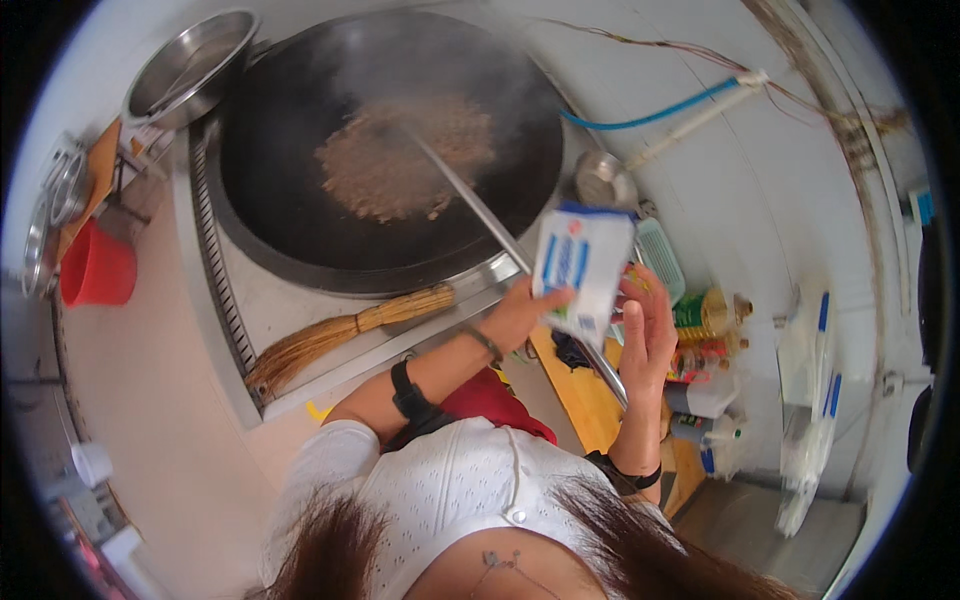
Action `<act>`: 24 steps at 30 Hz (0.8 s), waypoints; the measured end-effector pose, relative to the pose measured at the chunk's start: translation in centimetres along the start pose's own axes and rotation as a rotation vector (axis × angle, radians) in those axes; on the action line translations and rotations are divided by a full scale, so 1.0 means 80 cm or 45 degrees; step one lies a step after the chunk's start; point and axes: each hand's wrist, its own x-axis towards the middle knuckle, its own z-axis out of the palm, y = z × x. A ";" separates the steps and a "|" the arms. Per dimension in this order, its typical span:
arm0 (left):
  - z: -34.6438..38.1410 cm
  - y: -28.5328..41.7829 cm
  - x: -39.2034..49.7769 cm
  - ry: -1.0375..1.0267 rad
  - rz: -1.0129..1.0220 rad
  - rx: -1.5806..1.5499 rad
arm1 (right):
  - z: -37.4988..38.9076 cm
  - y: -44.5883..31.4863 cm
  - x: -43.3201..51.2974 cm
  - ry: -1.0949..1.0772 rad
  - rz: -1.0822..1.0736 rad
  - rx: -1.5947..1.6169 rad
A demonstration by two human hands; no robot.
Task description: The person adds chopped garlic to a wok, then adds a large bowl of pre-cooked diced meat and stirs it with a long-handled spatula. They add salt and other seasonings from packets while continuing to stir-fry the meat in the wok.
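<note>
My left hand (531, 306) grips a white plastic packet (574, 262) with blue printing, its thumb lying across the lower front. Close by the packet's right edge is my right hand (646, 330), fingers spread and blurred; whether the fingertips touch the packet is hard to see. Beneath the packet passes a long metal handle (480, 206), running from the wok toward my right forearm. Its far end is lost in brown crumbly food (405, 161) inside a large black wok (277, 225). Steam rises over the food and blurs it.
A straw whisk broom (352, 334) lies on the stove's front ledge. Left of the wok sits a steel basin (191, 71); a red bucket (99, 266) stands farther left. To the right are a metal bowl (602, 180), a green plastic basket (660, 259), and several bottles (705, 315) beside a wooden board (574, 390).
</note>
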 end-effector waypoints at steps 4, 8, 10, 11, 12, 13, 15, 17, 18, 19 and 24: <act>-0.067 0.069 0.041 0.405 0.134 -0.343 | 0.020 -0.002 -0.001 -0.260 0.016 -0.032; -0.130 0.152 0.095 0.255 0.241 -0.611 | 0.029 0.008 -0.006 -0.473 0.025 -0.081; -0.149 0.179 0.118 0.311 0.302 -0.713 | 0.030 0.011 -0.003 -0.554 0.000 -0.132; -0.158 0.191 0.128 0.319 0.338 -0.714 | 0.029 0.011 -0.001 -0.561 -0.032 -0.168; -0.165 0.200 0.138 0.326 0.372 -0.717 | 0.028 0.012 0.003 -0.567 -0.049 -0.196; -0.173 0.208 0.147 0.357 0.394 -0.729 | 0.026 0.012 0.006 -0.574 -0.051 -0.219; -0.185 0.220 0.166 0.325 0.442 -0.728 | 0.021 0.014 0.015 -0.568 -0.043 -0.256; -0.197 0.229 0.181 0.320 0.461 -0.730 | 0.017 0.018 0.022 -0.561 -0.007 -0.275; -0.202 0.232 0.188 0.294 0.463 -0.722 | 0.016 0.021 0.025 -0.567 -0.003 -0.281; -0.207 0.235 0.194 0.277 0.461 -0.713 | 0.015 0.023 0.029 -0.572 -0.020 -0.309; -0.215 0.237 0.213 0.325 0.442 -0.696 | 0.024 0.033 0.045 -0.630 0.038 -0.378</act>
